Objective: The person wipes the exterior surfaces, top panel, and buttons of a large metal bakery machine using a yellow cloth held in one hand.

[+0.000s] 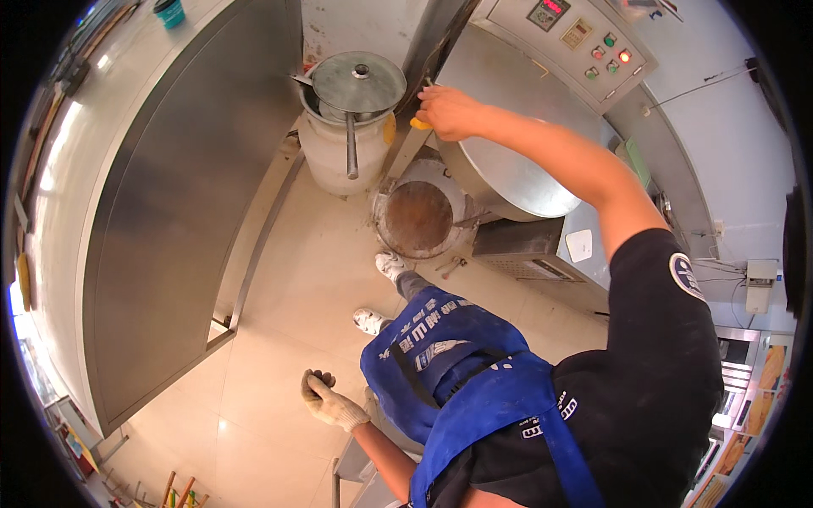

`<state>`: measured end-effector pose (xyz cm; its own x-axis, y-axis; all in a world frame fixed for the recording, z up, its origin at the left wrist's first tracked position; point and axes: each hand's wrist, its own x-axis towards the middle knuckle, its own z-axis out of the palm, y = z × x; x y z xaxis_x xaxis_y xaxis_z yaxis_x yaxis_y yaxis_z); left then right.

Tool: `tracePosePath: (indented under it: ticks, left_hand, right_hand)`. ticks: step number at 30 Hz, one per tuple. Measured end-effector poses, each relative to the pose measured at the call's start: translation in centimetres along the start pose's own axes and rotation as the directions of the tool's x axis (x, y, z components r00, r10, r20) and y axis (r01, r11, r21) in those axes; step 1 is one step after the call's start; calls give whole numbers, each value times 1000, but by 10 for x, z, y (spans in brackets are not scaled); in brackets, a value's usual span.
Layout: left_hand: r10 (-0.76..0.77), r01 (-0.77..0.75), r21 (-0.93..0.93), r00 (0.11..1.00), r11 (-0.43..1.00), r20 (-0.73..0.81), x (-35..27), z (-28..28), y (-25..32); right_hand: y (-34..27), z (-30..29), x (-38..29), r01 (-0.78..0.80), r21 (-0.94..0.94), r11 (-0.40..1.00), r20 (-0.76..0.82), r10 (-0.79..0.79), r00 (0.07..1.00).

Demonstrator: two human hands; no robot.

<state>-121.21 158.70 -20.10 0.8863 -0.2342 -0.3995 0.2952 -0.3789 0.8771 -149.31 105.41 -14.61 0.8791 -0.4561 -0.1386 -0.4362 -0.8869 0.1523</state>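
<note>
My right hand (443, 113), bare, reaches to the side of a large round metal drum (502, 165). Its fingers are curled beside a small metal part, and a yellow piece (420, 123) shows under them; whether they grip either one cannot be made out. My left hand (329, 400), in a soiled off-white work glove, hangs over the tiled floor at the lower left. Its fingers are curled, with dark patches at their ends, and their inside is hidden. Left of the drum, a pot with a metal lid (359, 82) and a long-handled utensil (352, 146) sits on a whitish plastic barrel (343, 155).
A control panel (575, 41) with a lit red button stands behind the drum. A brown round plate (419, 216) lies low before my feet, near a metal box (521, 251). A long steel-sided counter (178, 190) runs along the left. Wooden stool legs (184, 492) show at the bottom left.
</note>
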Motion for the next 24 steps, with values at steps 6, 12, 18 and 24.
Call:
tracePosePath:
  ticks: [6, 12, 18, 24]
  left_hand:
    - [10, -10, 6, 999, 1000, 51, -1, -3, -4]
    - [-79, 78, 26, 996, 997, 30, -12, -8, -6]
    - [-5, -6, 67, 986, 998, 168, 2, -22, -15]
    - [96, -131, 110, 956, 985, 278, 15, -12, 10]
  right_hand:
    - [-58, 36, -61, 18, 70, 997, 289, -37, 957]
    - [-79, 34, -210, 423, -5, 906, 18, -422, 906]
    - [-94, 33, -295, 258, 86, 962, 82, -265, 961]
    - [-150, 0, -291, -170, 308, 936, -268, 256, 929]
